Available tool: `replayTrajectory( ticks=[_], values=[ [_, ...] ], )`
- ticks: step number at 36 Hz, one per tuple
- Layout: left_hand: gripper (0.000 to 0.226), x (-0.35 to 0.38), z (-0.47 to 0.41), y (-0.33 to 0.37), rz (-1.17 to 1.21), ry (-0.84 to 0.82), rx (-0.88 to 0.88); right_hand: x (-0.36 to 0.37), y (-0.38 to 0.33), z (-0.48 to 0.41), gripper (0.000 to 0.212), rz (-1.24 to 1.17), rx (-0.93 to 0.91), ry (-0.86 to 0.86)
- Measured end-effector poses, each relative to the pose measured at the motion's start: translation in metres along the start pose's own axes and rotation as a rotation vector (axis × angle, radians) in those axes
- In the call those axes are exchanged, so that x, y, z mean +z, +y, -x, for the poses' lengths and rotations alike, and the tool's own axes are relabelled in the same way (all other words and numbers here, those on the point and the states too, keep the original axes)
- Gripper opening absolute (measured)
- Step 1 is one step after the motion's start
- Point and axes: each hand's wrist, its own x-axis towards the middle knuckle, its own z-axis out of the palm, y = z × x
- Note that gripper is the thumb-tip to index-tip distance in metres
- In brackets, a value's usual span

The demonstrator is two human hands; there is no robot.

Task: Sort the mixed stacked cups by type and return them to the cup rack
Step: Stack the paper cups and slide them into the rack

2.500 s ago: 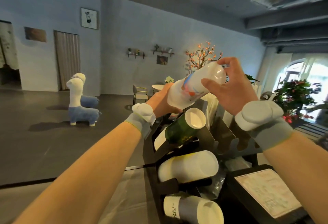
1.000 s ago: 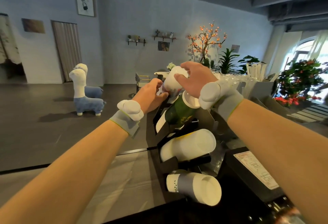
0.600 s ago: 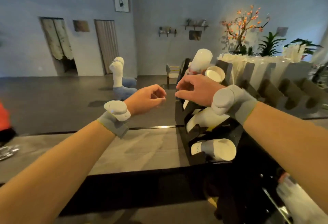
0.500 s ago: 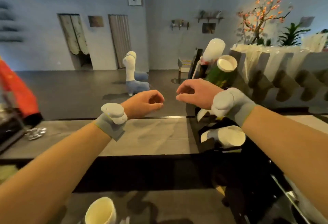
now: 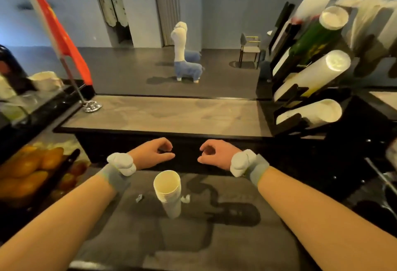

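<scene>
Head view: both hands empty, fingers loosely curled with thumb near the fingertips and nothing between them. Left hand (image 5: 151, 154) and right hand (image 5: 216, 154) hover apart from each other over the dark front edge of the raised grey ledge (image 5: 171, 114), a grey wristband with a white pod on each wrist. Tall stack of off-white paper cups (image 5: 168, 191) stands upright, mouth up, on the lower grey stone surface (image 5: 214, 238), between the forearms and just nearer than the hands, touching neither. Black slotted cup rack (image 5: 289, 123) at right on the ledge holds four tilted stacks, top to bottom: white stack (image 5: 312, 2), dark green stack with white rim (image 5: 315, 34), white stack (image 5: 315, 73), white stack (image 5: 311, 114). Left: red flag on a metal stand (image 5: 62, 34), orange fruit (image 5: 32, 163). Background floor: white-and-blue alpaca figures (image 5: 185, 60).
</scene>
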Motion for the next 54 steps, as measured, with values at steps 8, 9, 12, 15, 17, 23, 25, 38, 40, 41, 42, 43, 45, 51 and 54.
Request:
replayTrajectory(
  ticks=[8, 9, 12, 15, 17, 23, 25, 38, 40, 41, 42, 43, 45, 51, 54],
  values=[
    [0.09, 0.05, 0.017, -0.06, 0.101, -0.061, -0.109, 0.103, 0.018, -0.024, 0.07, -0.081, 0.164, -0.035],
    [0.095, 0.054, 0.018, -0.067, 0.134, -0.076, -0.119, 0.114, 0.02, -0.029, 0.075, -0.097, 0.184, -0.044],
    [0.096, 0.07, 0.017, -0.08, 0.174, -0.17, -0.125, 0.139, 0.026, -0.038, 0.086, -0.105, 0.228, -0.077],
    [0.103, 0.085, 0.017, -0.09, 0.225, -0.251, -0.074, 0.162, 0.032, -0.043, 0.091, -0.03, 0.257, -0.078],
    [0.125, 0.092, 0.017, -0.099, 0.248, -0.262, -0.055, 0.175, 0.033, -0.048, 0.087, -0.02, 0.27, -0.072],
    [0.127, 0.107, 0.015, -0.112, 0.264, -0.247, 0.006, 0.205, 0.033, -0.06, 0.08, -0.176, 0.302, -0.009],
    [0.126, 0.112, 0.013, -0.115, 0.265, -0.222, 0.01, 0.21, 0.035, -0.063, 0.079, -0.203, 0.316, 0.023],
    [0.114, 0.091, 0.001, -0.094, 0.29, -0.08, 0.141, 0.185, 0.034, -0.053, 0.07, -0.42, 0.241, 0.218],
    [0.112, 0.077, -0.001, -0.082, 0.308, -0.056, 0.156, 0.167, 0.027, -0.048, 0.07, -0.446, 0.202, 0.245],
    [0.111, 0.069, -0.003, -0.073, 0.315, -0.042, 0.164, 0.156, 0.023, -0.045, 0.07, -0.455, 0.185, 0.262],
    [0.112, 0.062, -0.004, -0.065, 0.326, -0.034, 0.177, 0.147, 0.02, -0.042, 0.069, -0.46, 0.17, 0.276],
    [0.112, 0.055, -0.005, -0.055, 0.33, -0.027, 0.188, 0.136, 0.015, -0.037, 0.069, -0.46, 0.164, 0.29],
    [0.117, 0.043, -0.009, -0.035, 0.343, -0.032, 0.225, 0.115, 0.009, -0.029, 0.068, -0.447, 0.148, 0.329],
    [0.132, 0.012, -0.017, 0.022, 0.321, -0.084, 0.316, 0.064, -0.002, 0.004, 0.061, -0.477, 0.105, 0.431],
    [0.125, 0.002, -0.019, 0.051, 0.302, -0.034, 0.384, 0.042, -0.005, 0.022, 0.061, -0.476, 0.082, 0.504]
  ],
)
